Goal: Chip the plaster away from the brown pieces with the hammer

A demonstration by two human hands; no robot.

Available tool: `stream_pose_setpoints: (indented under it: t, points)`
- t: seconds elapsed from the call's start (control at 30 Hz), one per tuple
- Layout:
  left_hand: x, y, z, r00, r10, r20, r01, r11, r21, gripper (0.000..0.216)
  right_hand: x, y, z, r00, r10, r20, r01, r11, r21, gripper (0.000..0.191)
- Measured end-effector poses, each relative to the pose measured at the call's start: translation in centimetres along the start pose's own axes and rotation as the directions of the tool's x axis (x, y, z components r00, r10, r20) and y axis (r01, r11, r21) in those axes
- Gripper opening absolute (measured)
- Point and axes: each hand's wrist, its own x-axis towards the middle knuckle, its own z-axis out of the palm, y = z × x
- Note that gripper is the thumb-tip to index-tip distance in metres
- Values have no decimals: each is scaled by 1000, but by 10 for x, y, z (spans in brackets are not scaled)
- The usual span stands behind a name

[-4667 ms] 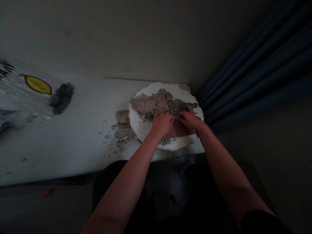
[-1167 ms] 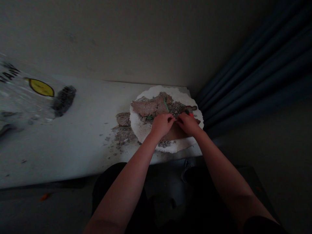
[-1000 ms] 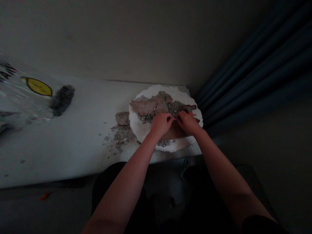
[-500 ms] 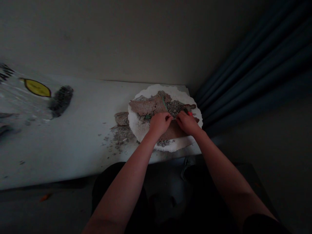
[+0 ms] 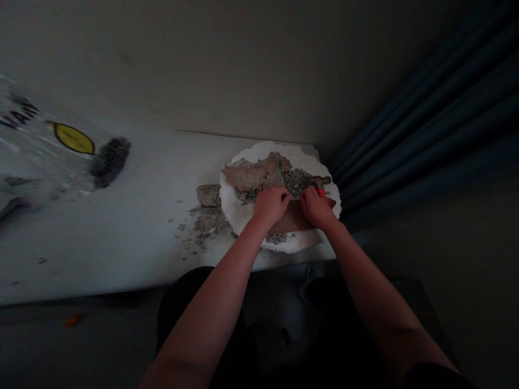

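Observation:
Both my hands work over a round white board [image 5: 231, 210] with a ragged edge. Fingers of my left hand [image 5: 271, 205] are pinched together near the middle of it; what sits in them is too small to make out. Close to its right, my right hand [image 5: 318, 208] is closed too, its grip hidden, with a small red item [image 5: 321, 192] showing beside it. Beyond the hands lie a brown textured sheet [image 5: 247, 177] and grey crumbs [image 5: 295, 181]. Another brown sheet [image 5: 298, 216] lies under and between the hands.
A brown textured lump [image 5: 208, 195] and scattered grey debris [image 5: 206, 221] lie left of the board on the white table [image 5: 141, 232]. A clear plastic bag [image 5: 44, 146] with a yellow label and dark contents is farther left. Dark blue curtains [image 5: 405, 108] hang at the right.
The view has shifted slightly, so table, board and bag appear a little farther right. My right hand has drawn slightly away from the left; both stay closed over the board.

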Motion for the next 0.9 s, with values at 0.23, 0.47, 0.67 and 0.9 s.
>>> stream_pose_setpoints:
  t: [0.23, 0.47, 0.67, 0.9]
  points:
    - [1, 1, 1, 992, 124, -28, -126, 991, -55, 21, -2, 4, -22, 982, -30, -187, 104, 909, 404, 8]
    - [2, 1, 6, 975, 221, 19, -214, 961, -177, 18, -1, -4, -11, 993, 58, -107, 34, 708, 705, 15]
    - [5, 0, 4, 983, 116, -144, -146, 965, -219, 17, 4, 6, -8, 991, 87, -100, 3, 740, 673, 20]
    - [10, -11, -2, 975, -11, -224, -49, 964, -261, 16, -3, -1, -3, 973, -215, 83, 202, 969, 145, 24]
